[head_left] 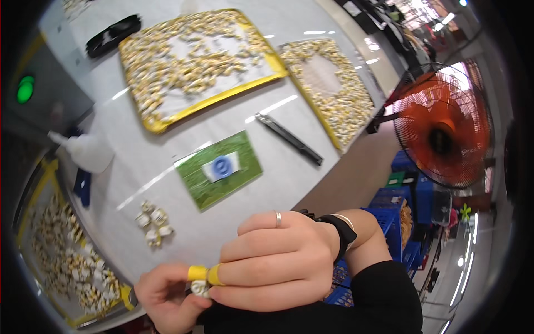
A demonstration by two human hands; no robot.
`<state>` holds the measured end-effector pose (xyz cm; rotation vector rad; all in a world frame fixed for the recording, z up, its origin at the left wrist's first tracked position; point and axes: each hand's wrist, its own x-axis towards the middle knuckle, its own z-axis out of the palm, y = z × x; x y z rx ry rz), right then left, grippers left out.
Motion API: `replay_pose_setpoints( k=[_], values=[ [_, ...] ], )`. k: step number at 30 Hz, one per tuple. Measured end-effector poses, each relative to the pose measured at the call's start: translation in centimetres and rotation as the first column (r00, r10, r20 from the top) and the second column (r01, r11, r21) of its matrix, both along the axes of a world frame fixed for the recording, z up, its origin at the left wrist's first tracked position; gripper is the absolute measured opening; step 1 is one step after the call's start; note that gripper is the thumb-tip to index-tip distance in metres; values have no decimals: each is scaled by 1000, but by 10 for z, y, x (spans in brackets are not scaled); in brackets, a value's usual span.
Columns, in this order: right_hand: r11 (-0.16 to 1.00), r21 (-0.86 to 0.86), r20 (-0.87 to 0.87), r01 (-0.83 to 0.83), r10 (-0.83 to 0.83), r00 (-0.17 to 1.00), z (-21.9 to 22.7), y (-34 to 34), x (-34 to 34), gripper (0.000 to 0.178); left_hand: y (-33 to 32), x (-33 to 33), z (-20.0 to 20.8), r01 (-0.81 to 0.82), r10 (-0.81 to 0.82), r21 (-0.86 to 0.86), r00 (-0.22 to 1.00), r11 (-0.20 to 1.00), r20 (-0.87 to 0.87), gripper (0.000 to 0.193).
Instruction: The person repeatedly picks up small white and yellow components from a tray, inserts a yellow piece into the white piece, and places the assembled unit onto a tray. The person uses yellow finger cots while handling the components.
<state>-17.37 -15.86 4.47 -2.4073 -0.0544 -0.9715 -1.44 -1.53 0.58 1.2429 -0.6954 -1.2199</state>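
Observation:
Near the front edge of the table, my left hand and my right hand meet fingertip to fingertip. Pinched between them is a small white and yellowish piece; its exact kind is too small to make out. Yellow tape wraps a fingertip on each hand. A little heap of similar pieces lies on the table just beyond my left hand. Farther forward sits a green rectangular mat bearing a white patch with a round blue mark.
Yellow-edged trays hold many small pieces at the back; another tray stands at left. A black cutter knife, a white squeeze bottle and a black object lie about. An orange fan and blue crates stand right.

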Motion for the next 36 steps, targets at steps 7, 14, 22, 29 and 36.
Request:
replay_pose_setpoints(
  k=[7, 14, 22, 29, 36],
  values=[
    [583, -374, -203, 721, -810, 550, 33, -136, -94, 19, 7, 8, 11, 31, -43, -86, 990, 996, -136, 46],
    [647, -332, -691, 686, -662, 290, -6, -203, -169, 15, 12, 11, 10, -17, -7, -147, 987, 989, -160, 45],
    [609, -433, -577, 664, -753, 315, -25, -192, -157, 11, 16, 13, 10, -7, -16, -113, 979, 994, -203, 44],
    [631, -276, -565, 725, -717, 408, -20, -185, -160, 10, 11, 12, 11, 23, -39, -70, 970, 997, -241, 44],
    [629, -251, -519, 736, -729, 446, -19, -189, -158, 11, 17, 16, 9, -14, -9, -80, 961, 997, -277, 44]
  ],
)
